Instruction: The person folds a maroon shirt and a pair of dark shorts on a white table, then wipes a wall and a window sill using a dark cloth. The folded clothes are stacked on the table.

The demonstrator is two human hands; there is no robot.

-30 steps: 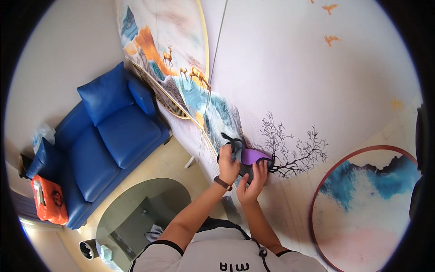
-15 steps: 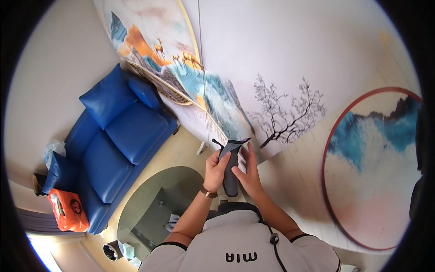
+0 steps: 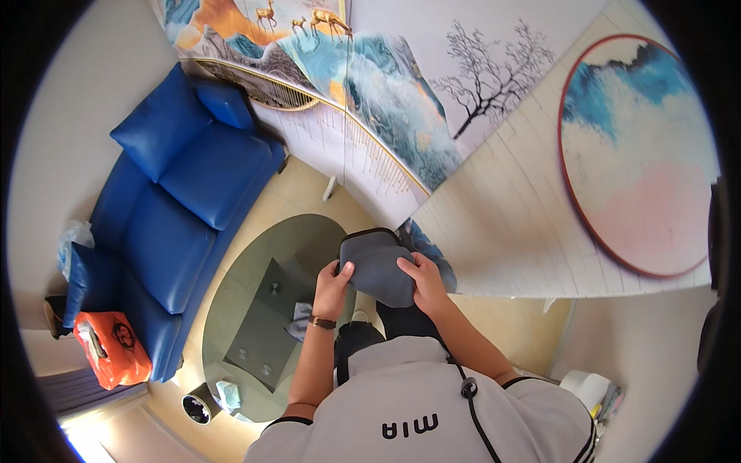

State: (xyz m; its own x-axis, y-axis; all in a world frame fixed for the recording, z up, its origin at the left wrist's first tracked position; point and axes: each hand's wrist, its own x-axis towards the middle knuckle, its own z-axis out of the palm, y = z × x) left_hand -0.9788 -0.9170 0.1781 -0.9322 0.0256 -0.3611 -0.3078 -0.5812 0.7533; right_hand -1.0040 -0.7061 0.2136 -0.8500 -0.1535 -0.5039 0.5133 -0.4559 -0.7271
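A dark grey, soft, pouch-like item [image 3: 376, 266] with a black-trimmed far edge is stretched flat in front of my body. Its exact kind cannot be made out. Gripping its left side is my left hand [image 3: 332, 290], thumb on top and a brown-strapped watch on the wrist. On its right side my right hand [image 3: 427, 285] closes in the same way, with the thumb pressing on the upper face. The other fingers of both hands are mostly hidden beneath it.
An oval glass table [image 3: 231, 320] stands at left, with a grey cloth [image 3: 299, 322] showing there. Beyond it are a blue sofa [image 3: 170, 255] and an orange bag [image 3: 116, 351]. A bin [image 3: 200, 405] stands near the table. A painted wall [image 3: 401, 108] rises ahead.
The grey item has turned from edge-on to a broad, flat face, and my hands have moved farther apart along its sides. The view has tilted lower, showing more table and floor.
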